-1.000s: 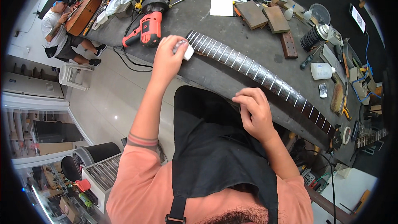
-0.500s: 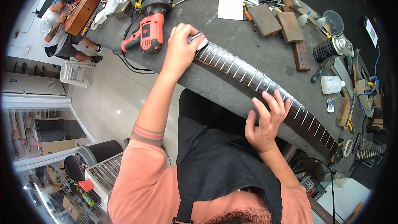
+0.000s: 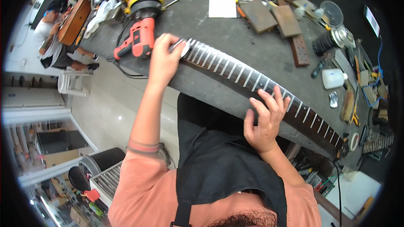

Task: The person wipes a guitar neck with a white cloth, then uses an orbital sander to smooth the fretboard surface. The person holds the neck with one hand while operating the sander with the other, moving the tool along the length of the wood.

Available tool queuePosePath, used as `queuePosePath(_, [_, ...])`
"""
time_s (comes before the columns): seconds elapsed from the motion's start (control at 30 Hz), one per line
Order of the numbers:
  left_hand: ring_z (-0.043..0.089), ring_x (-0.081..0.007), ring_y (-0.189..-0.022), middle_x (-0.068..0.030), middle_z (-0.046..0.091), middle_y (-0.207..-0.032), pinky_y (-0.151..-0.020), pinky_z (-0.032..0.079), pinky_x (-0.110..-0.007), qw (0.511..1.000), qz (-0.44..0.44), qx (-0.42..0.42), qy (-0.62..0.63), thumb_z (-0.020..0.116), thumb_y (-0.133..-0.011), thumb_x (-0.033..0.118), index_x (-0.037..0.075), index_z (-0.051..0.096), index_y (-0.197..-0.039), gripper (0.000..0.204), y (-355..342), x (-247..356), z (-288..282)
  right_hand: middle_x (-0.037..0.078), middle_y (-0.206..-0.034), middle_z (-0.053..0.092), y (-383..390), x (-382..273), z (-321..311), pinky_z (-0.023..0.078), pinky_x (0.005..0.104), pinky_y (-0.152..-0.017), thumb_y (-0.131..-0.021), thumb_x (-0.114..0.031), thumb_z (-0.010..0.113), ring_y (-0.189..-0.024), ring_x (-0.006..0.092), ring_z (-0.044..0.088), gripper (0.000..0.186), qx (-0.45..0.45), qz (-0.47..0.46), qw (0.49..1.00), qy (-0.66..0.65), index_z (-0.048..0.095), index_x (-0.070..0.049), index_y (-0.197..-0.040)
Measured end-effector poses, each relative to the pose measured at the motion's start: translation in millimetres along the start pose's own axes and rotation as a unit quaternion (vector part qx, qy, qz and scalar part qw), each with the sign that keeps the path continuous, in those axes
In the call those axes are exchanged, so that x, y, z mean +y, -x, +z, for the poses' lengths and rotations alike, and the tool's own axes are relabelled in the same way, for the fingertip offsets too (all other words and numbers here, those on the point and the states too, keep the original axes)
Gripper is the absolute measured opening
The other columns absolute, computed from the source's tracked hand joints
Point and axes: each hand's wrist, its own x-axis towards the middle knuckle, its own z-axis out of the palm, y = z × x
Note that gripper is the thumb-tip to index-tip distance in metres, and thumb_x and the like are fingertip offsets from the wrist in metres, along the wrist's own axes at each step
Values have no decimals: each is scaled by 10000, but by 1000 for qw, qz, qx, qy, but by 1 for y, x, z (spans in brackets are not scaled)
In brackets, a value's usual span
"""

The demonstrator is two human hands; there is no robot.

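Left hand (image 3: 165, 54) pinching small white block (image 3: 185, 49), partly hidden by fingers, at left end of long dark-wood guitar neck (image 3: 232, 69) with pale metal frets. Neck runs rightward from this grip, passing beneath right hand (image 3: 266, 115), along dark grey workbench (image 3: 191, 19). Right fingers spread, pinching nothing; whether fingertips touch neck, cannot tell. Red-and-black power sander (image 3: 143, 35) with round yellow pad just left of grip; square white sheet (image 3: 222, 5) beyond grip, rightward.

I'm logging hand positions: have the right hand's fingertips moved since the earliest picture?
Yes, forward. Judged against the fretted neck, the fingertips of the right hand were short of it then and lie over it now.
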Motion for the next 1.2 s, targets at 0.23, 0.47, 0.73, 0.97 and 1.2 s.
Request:
queuePosePath(0.23, [638, -369, -1037, -148, 701, -1014, -960, 507, -463, 988, 109, 17, -110, 800, -1011, 120, 0, 721, -984, 145, -20, 15, 12, 82, -1551, 642, 0, 5, -2, 141, 624, -1427, -869, -19, 800, -1620, 416, 489, 563, 16, -29, 999, -29, 686, -173, -1399])
queuePosePath(0.47, [607, -310, -1044, -97, 689, -986, -967, 477, -432, 981, 128, -49, -137, 852, -936, 79, 20, 759, -968, 115, 45, 64, -22, 141, -1385, 681, 21, 14, -54, 453, 533, -1270, -896, 146, 690, -1434, 379, 628, 447, 100, 39, 944, -312, 719, -77, -1282])
queuePosePath(0.73, [596, -331, -1105, -58, 666, -988, -1018, 405, -467, 940, 269, -203, -55, 878, -906, 169, 77, 738, -959, 176, 66, 195, 137, 155, -1282, 619, 73, 79, -144, 497, 471, -1158, -980, 144, 629, -1297, 336, 630, 297, 304, 113, 938, -120, 662, -18, -1227])
queuePosePath(0.97, [586, -327, -1079, -61, 646, -981, -996, 384, -467, 941, 298, -133, -90, 857, -941, 168, 79, 709, -943, 172, 102, 205, 153, 125, -1339, 668, 117, 137, -189, 293, 611, -1322, -978, 32, 693, -1431, 382, 573, 315, 327, 161, 912, 185, 678, -56, -1280])
queuePosePath(1.2, [582, -325, -1075, -63, 630, -988, -997, 373, -466, 940, 290, -155, -91, 839, -968, 142, 71, 668, -959, 186, 118, 231, 171, 113, -1409, 634, 122, 158, -170, 180, 638, -1358, -987, -8, 690, -1509, 383, 515, 380, 309, 162, 917, 195, 646, -75, -1359])
